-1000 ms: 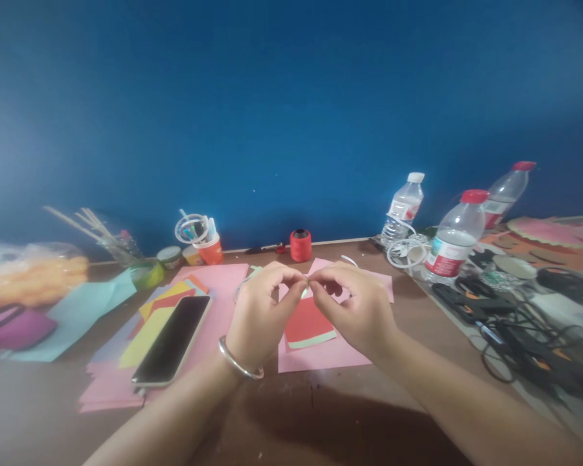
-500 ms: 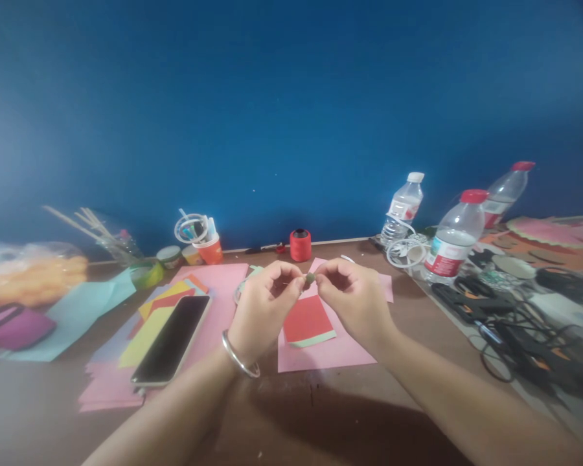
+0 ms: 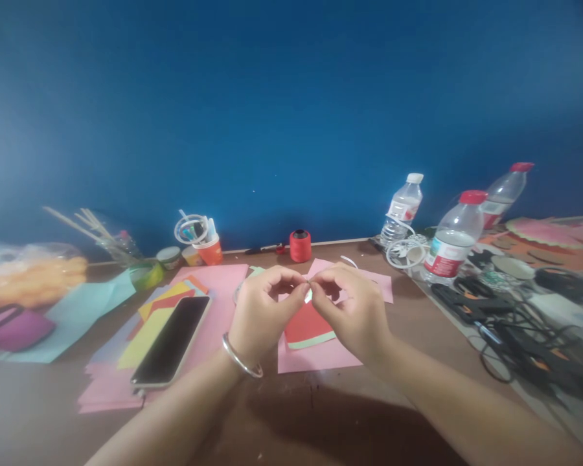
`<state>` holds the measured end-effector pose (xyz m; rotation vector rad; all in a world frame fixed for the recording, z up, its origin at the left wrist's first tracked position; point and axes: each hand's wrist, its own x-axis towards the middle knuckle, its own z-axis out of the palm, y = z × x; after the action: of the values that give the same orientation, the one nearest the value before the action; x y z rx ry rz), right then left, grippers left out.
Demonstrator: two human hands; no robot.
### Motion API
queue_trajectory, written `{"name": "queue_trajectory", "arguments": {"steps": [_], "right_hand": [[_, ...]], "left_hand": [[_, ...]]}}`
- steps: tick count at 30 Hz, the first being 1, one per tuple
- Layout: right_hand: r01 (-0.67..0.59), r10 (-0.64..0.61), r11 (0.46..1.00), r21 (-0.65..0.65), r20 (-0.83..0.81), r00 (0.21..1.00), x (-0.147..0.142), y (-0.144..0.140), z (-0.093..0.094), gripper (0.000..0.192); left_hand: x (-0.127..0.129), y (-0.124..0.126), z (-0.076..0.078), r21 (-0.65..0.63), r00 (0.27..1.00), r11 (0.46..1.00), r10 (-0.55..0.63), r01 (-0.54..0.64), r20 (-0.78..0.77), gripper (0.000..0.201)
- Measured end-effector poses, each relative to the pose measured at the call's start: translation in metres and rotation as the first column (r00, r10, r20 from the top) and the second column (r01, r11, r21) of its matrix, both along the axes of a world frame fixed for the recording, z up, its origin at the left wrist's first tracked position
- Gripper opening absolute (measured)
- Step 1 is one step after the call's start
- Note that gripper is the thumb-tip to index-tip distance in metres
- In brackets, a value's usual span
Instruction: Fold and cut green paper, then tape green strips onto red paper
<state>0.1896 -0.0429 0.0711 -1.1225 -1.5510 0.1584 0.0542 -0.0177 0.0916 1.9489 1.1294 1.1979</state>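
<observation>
My left hand (image 3: 268, 310), with a silver bangle at the wrist, is closed in a pinch. Its thumb and forefinger meet those of my right hand (image 3: 352, 307), which is pinched as well. Between the fingertips is a small dark-green piece, nearly all hidden by the fingers; its kind cannot be made out. Just below the fingertips a pale, bright patch (image 3: 309, 296) shows. Under the hands a red paper piece with a pale green edge (image 3: 307, 329) lies on a pink sheet (image 3: 296, 364), partly covered by my right hand.
A red thread spool (image 3: 300, 246) stands by the blue wall. To the left are a phone (image 3: 171, 342) on coloured papers, a cup of pens (image 3: 208, 249) and a plastic bag with orange contents (image 3: 34, 275). Water bottles (image 3: 453, 243) and tangled black cables (image 3: 505, 323) occupy the right side.
The fingertips of both hands have drawn together, so the small green piece that showed between them is now mostly covered. My right hand has shifted slightly left.
</observation>
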Motion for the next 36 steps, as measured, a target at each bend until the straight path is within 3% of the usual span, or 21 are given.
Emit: {"name": "queue_trajectory", "arguments": {"steps": [5, 8, 10, 12, 14, 17, 21, 24, 28, 36], "right_hand": [[-0.012, 0.010, 0.999, -0.033, -0.069, 0.998, -0.003, -0.001, 0.001, 0.010], [-0.087, 0.054, 0.987, -0.138, -0.224, 0.973, -0.004, 0.002, 0.003, 0.010], [-0.203, 0.108, 0.957, -0.205, -0.396, 0.912, -0.004, 0.005, 0.003, 0.011], [-0.357, 0.160, 0.910, -0.209, -0.617, 0.770, -0.004, 0.009, 0.002, 0.011], [-0.488, 0.182, 0.862, -0.140, -0.812, 0.554, -0.003, 0.012, 0.000, 0.012], [-0.570, 0.156, 0.821, -0.024, -0.952, 0.264, -0.002, 0.016, -0.002, 0.011], [-0.542, 0.051, 0.840, 0.026, -0.998, 0.030, 0.000, 0.023, -0.004, 0.003], [-0.521, -0.014, 0.853, 0.035, -0.996, -0.089, 0.003, 0.031, -0.006, 0.002], [-0.471, -0.045, 0.882, 0.032, -0.988, -0.151, 0.009, 0.043, -0.013, 0.011], [-0.372, -0.080, 0.928, -0.015, -0.984, -0.160, 0.025, 0.060, -0.031, 0.015]], "left_hand": [[0.000, 0.000, 0.000, 0.006, 0.999, 1.000, -0.011, 0.012, -0.036, 0.006], [0.000, 0.003, 0.001, -0.063, 0.997, 0.995, -0.074, 0.075, 0.029, 0.006], [0.000, 0.005, 0.001, -0.135, 0.984, 0.981, -0.123, 0.140, 0.132, 0.005], [0.000, 0.007, 0.000, -0.191, 0.948, 0.956, -0.168, 0.224, 0.269, 0.005], [0.001, 0.009, -0.001, -0.233, 0.885, 0.923, -0.187, 0.307, 0.426, 0.007], [0.002, 0.011, -0.003, -0.286, 0.764, 0.869, -0.148, 0.404, 0.628, 0.010], [0.002, 0.018, -0.002, -0.300, 0.636, 0.821, -0.096, 0.486, 0.766, 0.012], [-0.001, 0.027, -0.002, -0.319, 0.590, 0.797, -0.056, 0.513, 0.806, 0.016], [-0.011, 0.042, -0.004, -0.375, 0.592, 0.737, -0.043, 0.562, 0.805, 0.026], [-0.028, 0.064, -0.008, -0.507, 0.605, 0.648, 0.088, 0.569, 0.791, 0.035]]}}
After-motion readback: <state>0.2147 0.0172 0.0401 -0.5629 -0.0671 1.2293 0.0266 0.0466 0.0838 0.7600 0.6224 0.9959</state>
